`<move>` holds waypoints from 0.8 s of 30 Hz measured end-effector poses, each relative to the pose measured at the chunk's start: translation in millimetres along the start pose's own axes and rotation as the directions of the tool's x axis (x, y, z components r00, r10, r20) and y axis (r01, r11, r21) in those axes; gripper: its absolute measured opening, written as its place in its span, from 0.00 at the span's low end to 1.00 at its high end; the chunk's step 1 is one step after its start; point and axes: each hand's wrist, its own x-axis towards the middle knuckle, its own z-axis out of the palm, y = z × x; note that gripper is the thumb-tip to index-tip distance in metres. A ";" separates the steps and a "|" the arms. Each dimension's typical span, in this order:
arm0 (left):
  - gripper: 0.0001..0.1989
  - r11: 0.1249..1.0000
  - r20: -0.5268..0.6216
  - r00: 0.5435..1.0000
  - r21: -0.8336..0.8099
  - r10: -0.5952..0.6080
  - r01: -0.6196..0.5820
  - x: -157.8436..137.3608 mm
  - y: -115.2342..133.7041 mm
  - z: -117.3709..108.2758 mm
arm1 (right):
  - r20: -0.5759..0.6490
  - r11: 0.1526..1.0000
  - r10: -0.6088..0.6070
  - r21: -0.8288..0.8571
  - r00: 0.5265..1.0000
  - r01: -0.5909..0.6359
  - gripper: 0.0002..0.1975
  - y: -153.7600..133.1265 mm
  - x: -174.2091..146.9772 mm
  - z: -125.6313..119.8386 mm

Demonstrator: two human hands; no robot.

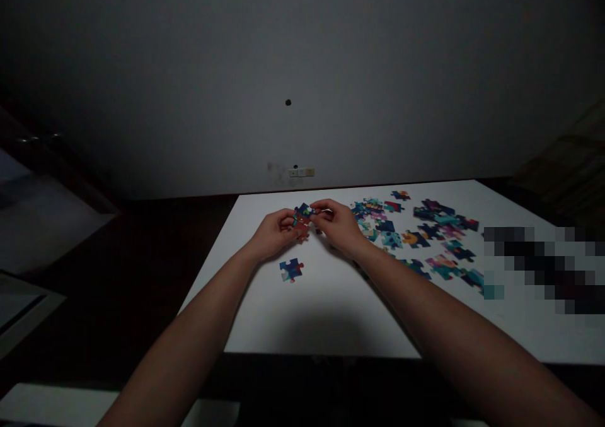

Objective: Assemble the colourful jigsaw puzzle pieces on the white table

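Hands [274, 233] hold puzzle pieces [304, 212]; another piece [291, 270] lies nearby.

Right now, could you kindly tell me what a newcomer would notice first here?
Probably the left hand and right hand, close together above the white table, with small puzzle pieces at their fingers. Next might come the colourful scatter of loose pieces on the table's right side, then one single piece lying apart, nearer the table's front edge than the hands.
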 end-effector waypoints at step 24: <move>0.27 0.991 -0.040 0.998 -0.126 -0.048 0.043 -0.6 -1.1 1.4 | 0.007 0.998 0.015 -0.057 1.000 -0.015 0.13 0.4 0.9 -9.1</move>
